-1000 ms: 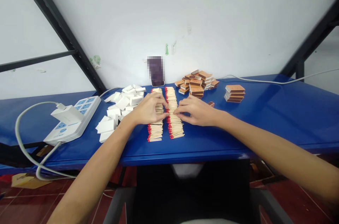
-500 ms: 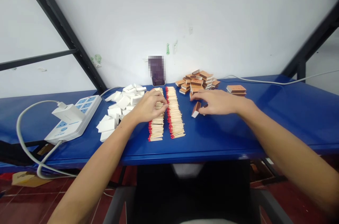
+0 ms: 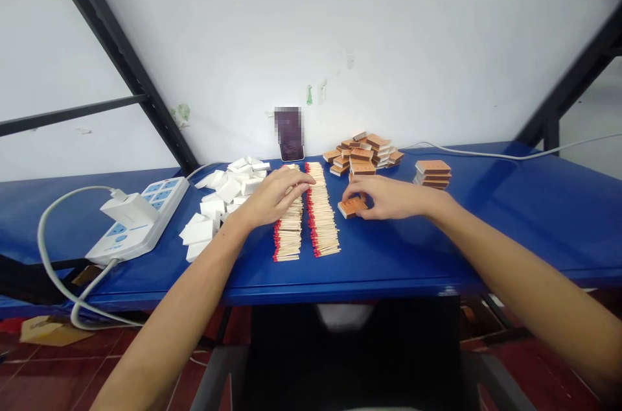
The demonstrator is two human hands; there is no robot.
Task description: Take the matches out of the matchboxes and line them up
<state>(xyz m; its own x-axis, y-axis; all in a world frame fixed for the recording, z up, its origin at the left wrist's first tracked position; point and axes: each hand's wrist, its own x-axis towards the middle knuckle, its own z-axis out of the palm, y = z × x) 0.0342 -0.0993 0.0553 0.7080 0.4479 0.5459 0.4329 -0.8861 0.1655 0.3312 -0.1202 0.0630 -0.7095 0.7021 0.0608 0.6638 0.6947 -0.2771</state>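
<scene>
My right hand [image 3: 383,197] has its thumb and fingers closed round a brown matchbox [image 3: 350,207], which lies flat on the blue table. Over two rows of matches hovers my left hand [image 3: 276,194], palm down, fingers stretched out and nothing visible in them. It partly hides the left row of matches [image 3: 287,236]; its fingertips reach the right row of matches [image 3: 321,216]. Red heads point left in both rows. Behind my right hand is a loose pile of matchboxes [image 3: 364,155], and a neat stack of matchboxes [image 3: 433,171] stands to its right.
White inner trays [image 3: 228,189] are heaped left of the matches. A power strip [image 3: 140,220] with a white plug and cables lies at the table's left. A phone [image 3: 291,139] leans on the wall. A thin cable [image 3: 466,150] runs along the back right.
The matchbox at my right hand was tilted up on its edge and now lies flat with its brown face up. My left fingers have straightened. More of the right stack shows.
</scene>
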